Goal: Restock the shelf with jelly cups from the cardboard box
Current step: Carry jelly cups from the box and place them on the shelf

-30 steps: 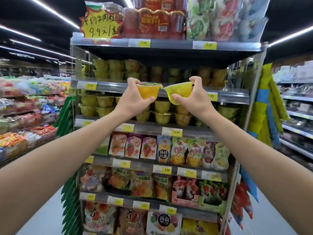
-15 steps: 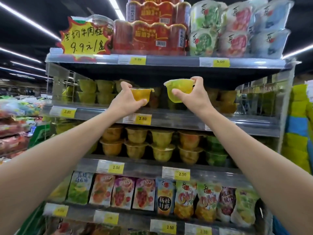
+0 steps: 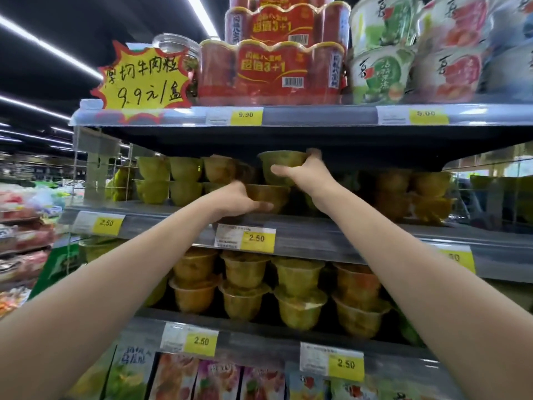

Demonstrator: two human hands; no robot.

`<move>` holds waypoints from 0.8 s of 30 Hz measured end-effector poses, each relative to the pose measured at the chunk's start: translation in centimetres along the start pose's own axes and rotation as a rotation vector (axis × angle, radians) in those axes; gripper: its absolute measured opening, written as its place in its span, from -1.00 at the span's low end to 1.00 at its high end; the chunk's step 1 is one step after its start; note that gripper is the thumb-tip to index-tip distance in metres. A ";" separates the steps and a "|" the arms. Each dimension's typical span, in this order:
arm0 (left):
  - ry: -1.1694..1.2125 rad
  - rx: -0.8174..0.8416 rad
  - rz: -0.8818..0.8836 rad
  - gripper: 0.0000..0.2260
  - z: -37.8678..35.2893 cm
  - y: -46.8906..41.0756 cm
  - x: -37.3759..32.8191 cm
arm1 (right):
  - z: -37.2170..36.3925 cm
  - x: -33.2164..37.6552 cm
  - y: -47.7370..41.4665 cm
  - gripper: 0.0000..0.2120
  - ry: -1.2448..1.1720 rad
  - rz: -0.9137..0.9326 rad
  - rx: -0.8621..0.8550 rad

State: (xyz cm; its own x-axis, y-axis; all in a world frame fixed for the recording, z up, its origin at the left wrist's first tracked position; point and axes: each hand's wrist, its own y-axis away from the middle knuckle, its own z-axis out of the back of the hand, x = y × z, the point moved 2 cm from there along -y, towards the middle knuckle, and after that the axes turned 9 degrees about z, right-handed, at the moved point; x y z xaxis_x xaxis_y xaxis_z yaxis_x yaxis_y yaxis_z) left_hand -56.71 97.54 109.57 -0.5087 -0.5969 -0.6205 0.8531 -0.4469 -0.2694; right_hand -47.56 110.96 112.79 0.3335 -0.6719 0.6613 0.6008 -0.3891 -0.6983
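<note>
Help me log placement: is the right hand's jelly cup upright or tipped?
Upright: the jelly cup in the right hand has its wide rim on top.

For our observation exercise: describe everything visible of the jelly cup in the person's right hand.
The jelly cup is a translucent yellow-green plastic tub, wide at the rim, tapering to its base, upright. The right hand grips its right side, thumb across the front. It is in shade just under the top shelf, directly above the lower cup in the left hand; contact between them is unclear.
</note>
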 end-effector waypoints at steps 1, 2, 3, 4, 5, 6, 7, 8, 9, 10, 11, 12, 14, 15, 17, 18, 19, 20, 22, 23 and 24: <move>0.002 -0.002 0.003 -0.31 0.0 -0.3 0.1 | -0.5 -0.2 -0.4 -0.17 -0.007 -0.012 -0.001; 0.013 0.000 -0.005 -0.33 0.0 -0.7 0.2 | -0.9 -0.4 -0.7 -0.16 -0.024 -0.033 0.000; 0.027 0.007 -0.015 -0.33 0.0 -1.1 0.3 | -1.4 -0.6 -1.0 -0.15 -0.037 -0.054 0.007; 0.042 0.013 -0.030 -0.36 0.0 -1.3 0.4 | -1.9 -0.7 -1.3 -0.14 -0.048 -0.078 0.010; 0.057 0.020 -0.041 -0.40 0.1 -1.4 0.4 | -2.2 -0.9 -1.5 -0.14 -0.056 -0.096 0.015; 0.072 0.025 -0.049 -0.45 0.1 -1.6 0.5 | -2.6 -1.2 -1.9 -0.16 -0.067 -0.111 0.022; 0.081 0.033 -0.052 -0.49 0.1 -1.8 0.6 | -2.8 -1.3 -2.1 -0.22 -0.081 -0.120 0.030; 0.086 0.041 -0.055 -0.51 0.1 -2.0 0.7 | -3.0 -1.4 -2.2 -0.30 -0.091 -0.127 0.040; 0.084 0.052 -0.054 -0.53 0.1 -2.3 0.7 | -3.1 -1.4 -2.4 -0.38 -0.090 -0.130 0.050; 0.079 0.062 -0.052 -0.54 0.1 -2.5 0.8 | -3.2 -1.4 -2.5 -0.42 -0.084 -0.133 0.059; 0.069 0.075 -0.049 -0.54 0.1 -2.7 0.8 | -3.3 -1.5 -2.8 -0.42 -0.080 -0.134 0.069; 0.061 0.085 -0.044 -0.53 0.2 -2.9 0.9 | -3.4 -1.5 -3.0 -0.39 -0.077 -0.135 0.076; 0.040 0.103 -0.028 -0.50 0.3 -3.4 0.9 | -3.8 -1.6 -3.6 -0.38 -0.050 -0.140 0.089; 0.025 0.109 -0.020 -0.50 0.3 -3.6 0.8 | -3.9 -1.7 -3.9 -0.42 -0.045 -0.144 0.092; -0.004 0.122 -0.011 -0.54 0.3 -3.9 0.8 | -4.3 -2.1 -4.5 -0.49 -0.047 -0.156 0.097; -0.021 0.129 -0.010 -0.56 0.3 -4.1 0.7 | -4.4 -2.3 -4.7 -0.47 -0.038 -0.164 0.101; -0.044 0.130 -0.013 -0.56 0.3 -4.3 0.7 | -4.5 -2.5 -4.9 -0.43 -0.024 -0.169 0.110; -0.064 0.130 -0.015 -0.57 0.3 -4.4 0.7 | -4.7 -2.7 -5.0 -0.40 -0.013 -0.170 0.116; -0.104 0.130 -0.013 -0.55 0.3 -4.7 0.6 | -4.8 -2.8 -5.1 -0.36 0.007 -0.165 0.124; -0.127 0.131 -0.008 -0.53 0.3 -4.9 0.6 | -4.8 -2.8 -5.1 -0.33 0.019 -0.167 0.124; -0.144 0.134 -0.001 -0.51 0.2 -5.0 0.6 | -4.9 -2.8 -5.1 -0.32 0.028 -0.166 0.127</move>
State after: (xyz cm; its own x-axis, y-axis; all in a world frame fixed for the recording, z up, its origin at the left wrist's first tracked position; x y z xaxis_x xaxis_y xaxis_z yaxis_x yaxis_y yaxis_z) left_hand -61.36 99.29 110.68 -0.5287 -0.6815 -0.5059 0.8346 -0.5261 -0.1634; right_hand -55.07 111.73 113.17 0.2032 -0.6234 0.7551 0.7330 -0.4145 -0.5394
